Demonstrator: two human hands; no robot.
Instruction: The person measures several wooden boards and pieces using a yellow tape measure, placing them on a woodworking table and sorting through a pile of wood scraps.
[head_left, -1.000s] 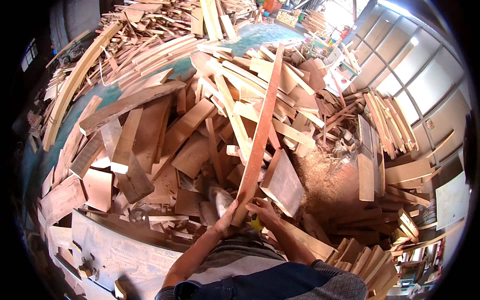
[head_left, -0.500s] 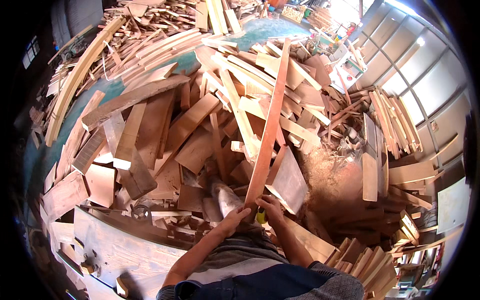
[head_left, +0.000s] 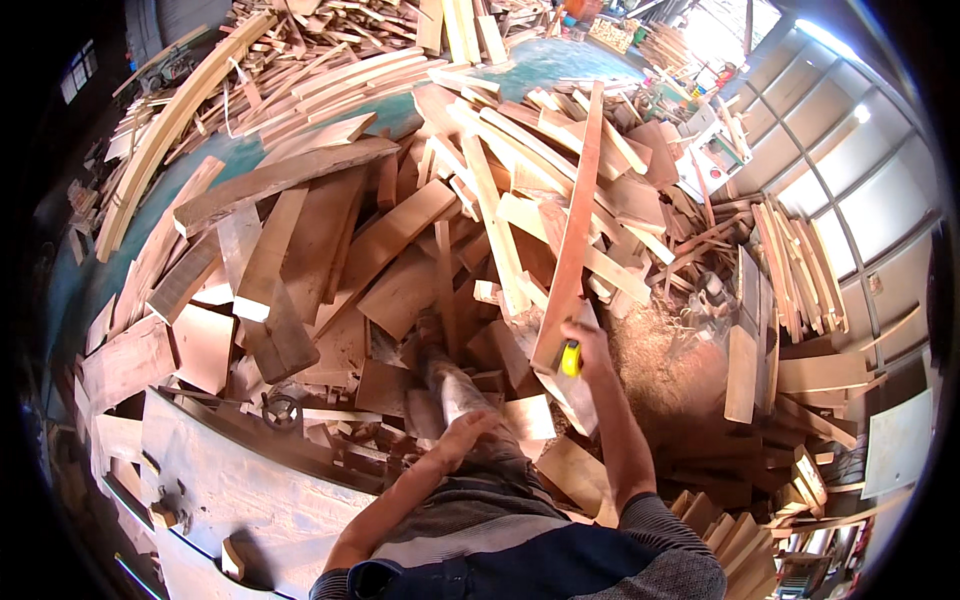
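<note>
My right hand (head_left: 590, 345) is closed at the lower end of a long, narrow reddish-brown board (head_left: 577, 235), which slants up and away over the wood pile. A yellow tape measure (head_left: 571, 358) sits at the same hand, against the board; the exact hold of the fingers on each is partly hidden. My left hand (head_left: 470, 434) is off the board, over my leg, with its fingers stretched loosely to the right and nothing visible in it. Under the board's lower end lies a pale, thick wood block (head_left: 572, 400).
Loose boards and offcuts (head_left: 400, 225) are heaped ahead. A flat machine table (head_left: 250, 480) stands at lower left, beside a small handwheel (head_left: 283, 408). Sawdust (head_left: 645, 345) lies to the right. Planks (head_left: 795, 265) lean by the panelled wall (head_left: 830, 130).
My left hand has let go of the board and drawn slightly down. My right hand has moved the board's lower end up and to the right, with the tape measure.
</note>
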